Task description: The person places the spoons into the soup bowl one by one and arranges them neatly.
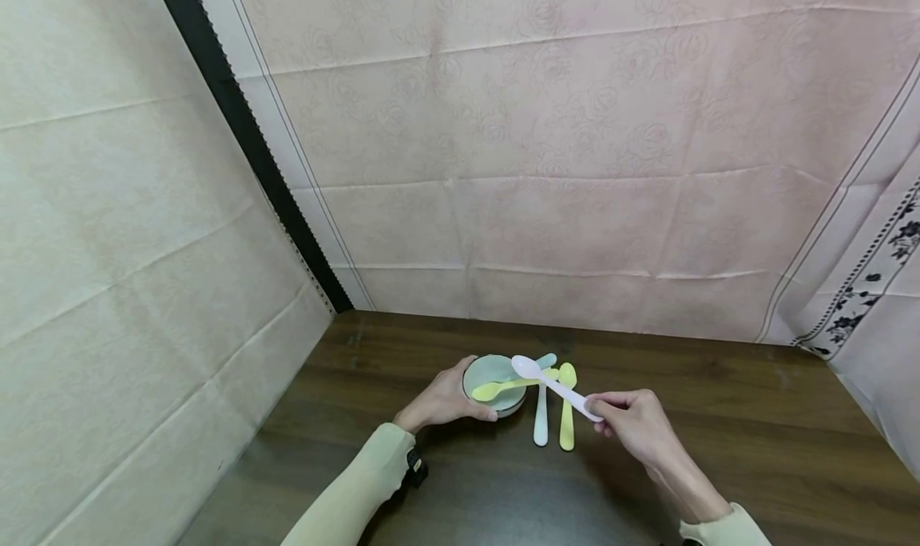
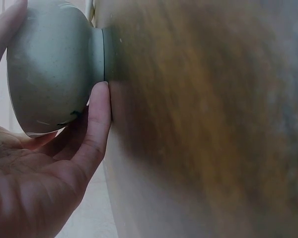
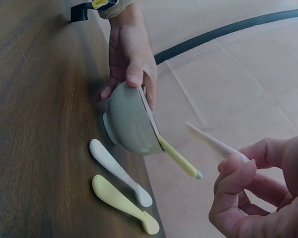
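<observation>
My left hand (image 1: 447, 396) grips a pale green bowl (image 2: 49, 64) from its left side, with the thumb near the rim. A yellow-green spoon (image 1: 505, 385) lies across the bowl's mouth, its handle sticking out to the right. Beside that handle shows the end of a pale blue spoon (image 1: 549, 360). Between thumb and fingers, my right hand (image 1: 636, 426) pinches the handle of a pale lavender spoon (image 1: 564, 393), whose head points up-left toward the bowl. Below it on the table lie a light blue spoon (image 1: 541, 428) and another yellow-green spoon (image 1: 567, 426), side by side.
The brown wooden table (image 1: 402, 334) ends at the back against a pale patterned cloth (image 1: 561, 171). Another cloth (image 1: 144, 251) hangs at the left, with a dark strip (image 1: 244, 131) along the corner. A floral-bordered cloth (image 1: 855, 306) stands at the right.
</observation>
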`<state>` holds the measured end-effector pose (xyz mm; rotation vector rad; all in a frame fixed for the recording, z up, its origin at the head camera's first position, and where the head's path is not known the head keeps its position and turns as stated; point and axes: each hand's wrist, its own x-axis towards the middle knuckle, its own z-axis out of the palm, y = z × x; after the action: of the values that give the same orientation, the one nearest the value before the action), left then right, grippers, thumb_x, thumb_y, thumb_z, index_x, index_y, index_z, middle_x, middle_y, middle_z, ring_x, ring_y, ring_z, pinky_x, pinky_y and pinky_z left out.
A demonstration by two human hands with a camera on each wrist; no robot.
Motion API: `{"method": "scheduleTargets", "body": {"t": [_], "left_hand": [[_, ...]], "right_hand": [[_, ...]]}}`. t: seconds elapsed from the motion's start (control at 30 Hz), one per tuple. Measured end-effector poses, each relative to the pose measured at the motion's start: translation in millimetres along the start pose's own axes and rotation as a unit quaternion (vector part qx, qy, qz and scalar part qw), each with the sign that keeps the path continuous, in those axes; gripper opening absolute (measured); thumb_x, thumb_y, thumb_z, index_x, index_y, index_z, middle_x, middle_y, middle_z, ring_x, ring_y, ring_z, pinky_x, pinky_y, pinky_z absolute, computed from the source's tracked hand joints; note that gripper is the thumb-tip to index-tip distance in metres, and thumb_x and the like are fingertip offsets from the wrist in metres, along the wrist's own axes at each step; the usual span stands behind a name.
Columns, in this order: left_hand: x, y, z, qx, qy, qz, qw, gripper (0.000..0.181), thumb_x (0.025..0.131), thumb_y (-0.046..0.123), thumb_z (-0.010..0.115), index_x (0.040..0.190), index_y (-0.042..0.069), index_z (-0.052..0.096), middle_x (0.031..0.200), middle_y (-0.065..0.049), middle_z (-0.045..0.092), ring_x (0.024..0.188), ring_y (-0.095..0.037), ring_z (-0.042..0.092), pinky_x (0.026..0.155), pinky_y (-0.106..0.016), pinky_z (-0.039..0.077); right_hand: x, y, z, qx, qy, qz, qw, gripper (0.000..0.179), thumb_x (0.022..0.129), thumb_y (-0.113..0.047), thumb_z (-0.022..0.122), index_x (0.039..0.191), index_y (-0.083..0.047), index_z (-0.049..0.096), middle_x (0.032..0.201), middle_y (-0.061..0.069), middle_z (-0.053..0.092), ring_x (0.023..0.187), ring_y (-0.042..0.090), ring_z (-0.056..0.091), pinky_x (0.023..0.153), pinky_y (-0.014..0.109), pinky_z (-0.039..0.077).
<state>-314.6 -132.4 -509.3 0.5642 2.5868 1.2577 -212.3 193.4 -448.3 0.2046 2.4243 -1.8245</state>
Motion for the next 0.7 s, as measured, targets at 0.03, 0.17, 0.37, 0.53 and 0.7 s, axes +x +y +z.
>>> {"method": "scheduleTargets", "body": {"t": [0.03,0.17,0.37,0.53,0.7], "left_hand": [[0.1,-0.4,0.0,0.000,0.000,0.001,1.0000,0.106,0.075,0.041,0.101,0.160,0.011,0.045,0.143,-0.005,0.067,0.124,-0.020,0.064,0.111,-0.047,0.052],[0.4,-1.7,0.4,0.003,-0.001,0.005,1.0000,0.104,0.076,0.040,0.101,0.159,0.011,0.046,0.141,-0.004,0.068,0.122,-0.019,0.064,0.109,-0.046,0.052],[-0.6,-2.1,0.4,-0.001,-0.003,0.004,1.0000,0.103,0.076,0.041,0.101,0.159,0.012,0.046,0.140,-0.004,0.068,0.122,-0.020,0.064,0.108,-0.046,0.053],[-1.3,-1.9,0.5,0.000,-0.003,0.003,1.0000,0.104,0.076,0.041,0.101,0.159,0.012,0.046,0.142,-0.005,0.068,0.123,-0.020,0.064,0.109,-0.047,0.053],[-0.2,-1.5,0.2,0.000,-0.002,0.001,1.0000,0.107,0.076,0.042,0.100,0.161,0.011,0.044,0.145,-0.006,0.066,0.125,-0.021,0.064,0.111,-0.049,0.052]], "right_hand": [[0.5,0,1,0.002,-0.001,-0.001,1.0000,0.029,0.103,-0.010,0.073,0.121,0.012,0.076,0.072,0.000,0.073,0.065,0.009,0.063,0.060,0.023,0.051],[3.4,1,3,0.009,-0.004,0.000,0.9999,0.029,0.103,-0.011,0.074,0.121,0.012,0.076,0.072,-0.001,0.072,0.064,0.008,0.062,0.059,0.021,0.051],[8.0,1,7,0.021,-0.013,0.003,0.9997,0.028,0.102,-0.010,0.073,0.120,0.012,0.077,0.073,-0.002,0.072,0.065,0.007,0.062,0.059,0.020,0.051],[10.9,1,11,0.018,-0.016,-0.003,0.9997,0.027,0.101,-0.009,0.072,0.118,0.012,0.078,0.072,-0.003,0.071,0.064,0.007,0.062,0.060,0.020,0.051],[14.7,-1,14,0.005,-0.016,-0.006,0.9998,0.026,0.101,-0.008,0.073,0.117,0.011,0.079,0.073,-0.001,0.073,0.064,0.008,0.063,0.059,0.021,0.050]]}}
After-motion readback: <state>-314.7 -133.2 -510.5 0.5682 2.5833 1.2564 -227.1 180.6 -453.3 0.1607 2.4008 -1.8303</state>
